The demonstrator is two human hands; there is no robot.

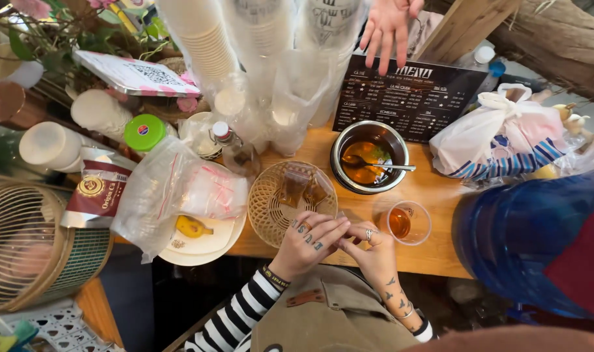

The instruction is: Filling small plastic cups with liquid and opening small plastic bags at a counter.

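My left hand (310, 240) and my right hand (370, 246) meet at the wooden counter's (434, 254) near edge. Their fingertips are pinched together on what looks like a small clear packet (340, 216), mostly hidden by the fingers. Both wrists wear striped sleeves. Just beyond my left hand sits a round wicker basket (264, 208) holding a few small packets of amber liquid (295, 186). A small clear cup of amber liquid (407, 223) stands right of my right hand. Behind it is a metal bowl (339, 140) of amber liquid with a spoon (394, 167) in it.
Another person's hand (388, 26) reaches over a dark menu board (407, 98) at the back. Bagged cup stacks (258, 58) stand behind the basket. A white plate (202, 244) under a plastic bag lies left, and a wicker fan guard (23, 241) far left. A blue jug (525, 241) is at the right.
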